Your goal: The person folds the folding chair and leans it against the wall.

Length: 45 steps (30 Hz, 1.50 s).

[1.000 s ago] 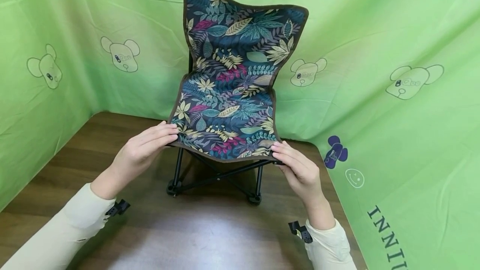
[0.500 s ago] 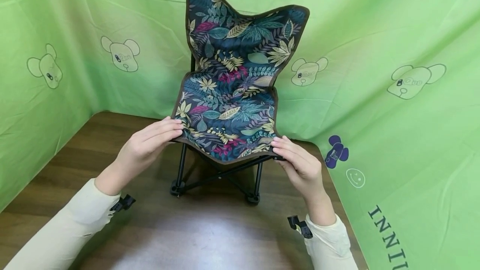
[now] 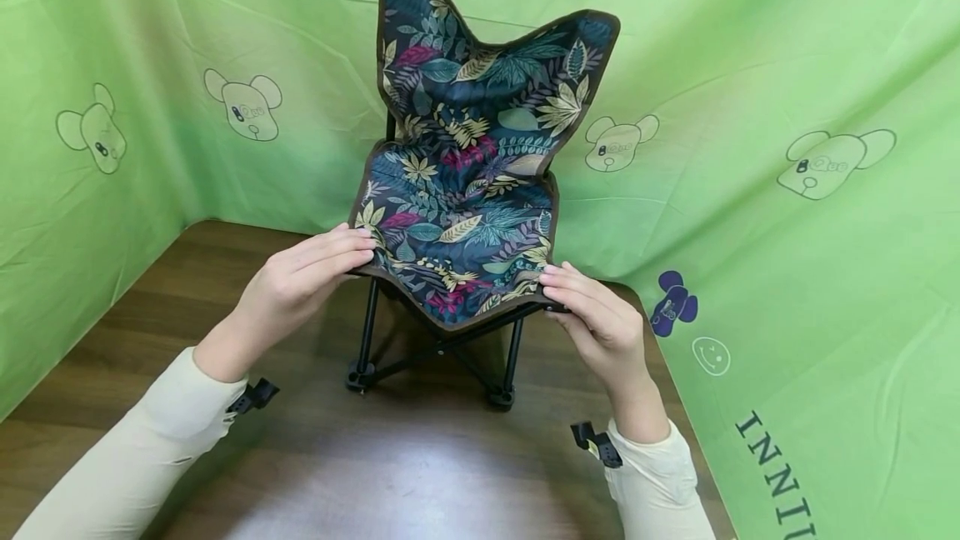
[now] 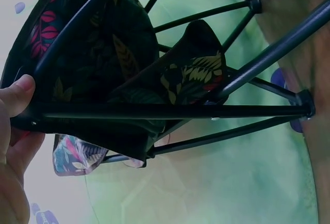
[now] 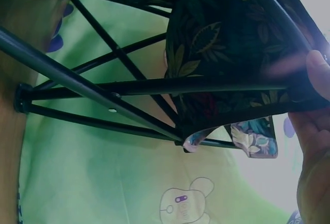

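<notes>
**Both hands on the front corners of the small chair**

Here I see a small folding chair (image 3: 465, 190) standing on the wooden table (image 3: 187, 290), its leaf-print seat cloth sagging in the middle between the two front corners. My left hand (image 3: 300, 286) sits at about nine o'clock from the seat's front edge, fingers laid nearly straight over the top of the left front corner with the thumb under it, so it pinches that corner. In the left wrist view the thumb (image 4: 15, 97) presses against the end of the dark frame bar. My right hand (image 3: 600, 327) is at about three o'clock, fingers curled over the right front corner and gripping it; the right wrist view shows a fingertip (image 5: 318, 72) on the edge of the cloth above the crossed black legs (image 5: 118, 87).

The chair lies directly between the two hands, its back rising toward twelve o'clock against the green cloth backdrop (image 3: 787, 65), which is printed with bear faces. Its feet (image 3: 360, 377) rest on the table, just below the hands. Cream sleeves (image 3: 127, 457) cover both forearms. Nothing I can see is held inside anything else.
</notes>
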Tool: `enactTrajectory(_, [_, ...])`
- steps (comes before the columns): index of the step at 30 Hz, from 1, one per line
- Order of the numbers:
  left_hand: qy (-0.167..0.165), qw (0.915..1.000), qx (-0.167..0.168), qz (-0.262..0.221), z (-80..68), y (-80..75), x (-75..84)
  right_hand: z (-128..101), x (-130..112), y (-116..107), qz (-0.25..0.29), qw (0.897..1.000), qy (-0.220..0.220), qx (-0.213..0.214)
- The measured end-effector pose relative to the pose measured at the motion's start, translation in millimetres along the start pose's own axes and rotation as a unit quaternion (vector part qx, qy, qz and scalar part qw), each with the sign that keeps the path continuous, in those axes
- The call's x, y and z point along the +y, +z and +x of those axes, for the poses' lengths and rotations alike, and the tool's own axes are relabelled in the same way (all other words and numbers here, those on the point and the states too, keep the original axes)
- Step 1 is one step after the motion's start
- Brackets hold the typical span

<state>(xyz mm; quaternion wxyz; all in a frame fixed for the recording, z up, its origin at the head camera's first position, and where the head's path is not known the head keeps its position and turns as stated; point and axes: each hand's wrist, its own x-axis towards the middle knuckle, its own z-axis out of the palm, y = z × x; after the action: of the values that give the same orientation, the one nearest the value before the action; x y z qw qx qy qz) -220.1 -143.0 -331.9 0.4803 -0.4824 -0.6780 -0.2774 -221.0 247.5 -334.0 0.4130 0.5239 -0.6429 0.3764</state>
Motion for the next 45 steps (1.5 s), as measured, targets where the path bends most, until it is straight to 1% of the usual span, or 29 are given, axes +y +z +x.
enactTrajectory(4, [0.001,1.0,0.008,0.0,4.1,1.5,0.8,4,0,1,-0.002,1.0,-0.004,0.002])
enactTrajectory(13, [0.003,0.9997,0.017,-0.019,15.2,3.6,1.0,19,-2,7,0.006,1.0,-0.002,0.016])
enactTrajectory(22, [-0.001,0.9994,0.014,-0.033,22.8,6.5,1.0,28,-4,13,0.046,0.999,0.004,0.026])
enactTrajectory(26, [-0.002,0.9989,0.017,-0.043,28.7,9.9,1.9,33,-2,13,0.05,0.998,0.005,0.024])
enactTrajectory(30, [0.004,0.9986,0.013,-0.05,30.2,10.8,6.3,34,-6,14,0.053,0.998,0.006,0.019])
enactTrajectory(37, [-0.01,0.9973,0.015,-0.071,36.7,10.4,9.1,41,-13,17,0.07,0.996,0.019,0.045])
enactTrajectory(41, [-0.004,0.997,0.007,-0.077,38.8,10.4,10.2,44,-16,17,0.069,0.997,0.023,0.042])
enactTrajectory(45, [-0.01,0.9962,0.011,-0.086,41.0,11.4,9.7,46,-16,17,0.063,0.997,0.031,0.039])
